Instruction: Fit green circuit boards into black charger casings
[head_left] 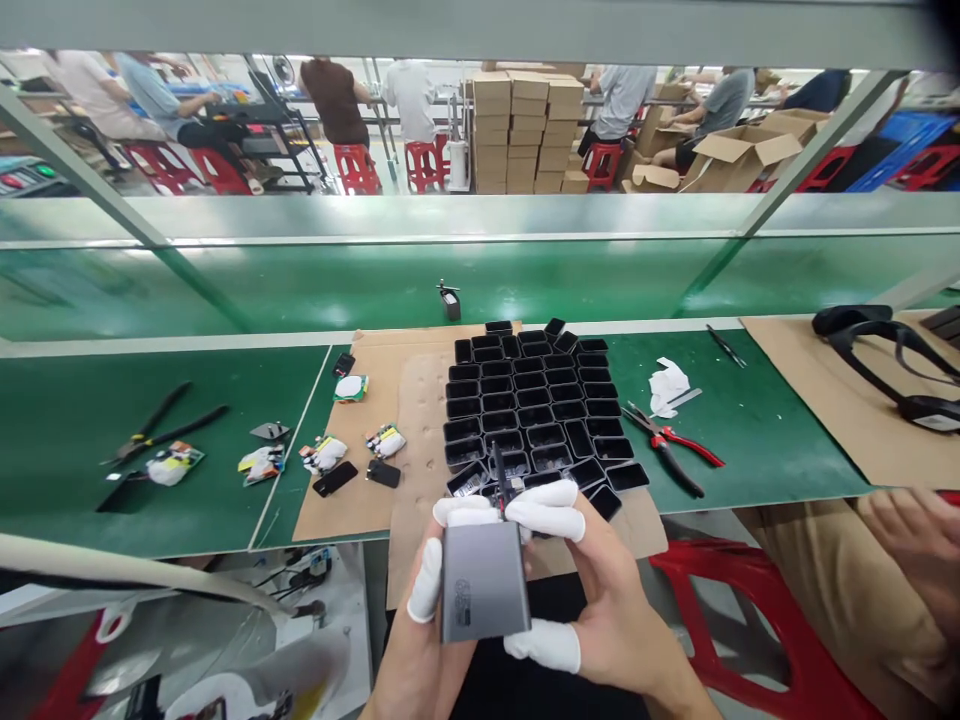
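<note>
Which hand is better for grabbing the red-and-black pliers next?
Probably the right hand: the pliers lie on its side, nearer to it. The left hand is farther away, across the gray box that both hands hold.

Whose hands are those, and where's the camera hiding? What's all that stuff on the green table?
There's no machine doing this: they're a person's own left hand and right hand, with white covers on some fingers. The only camera is worn on that person's head, looking forward and down, so you see almost what they see.

Both hands hold a dark gray box. On the green table lie cardboard, many open black boxes, small electronic parts and pliers with red and black handles. The other hand, at the picture's right edge, is someone else's.
</note>
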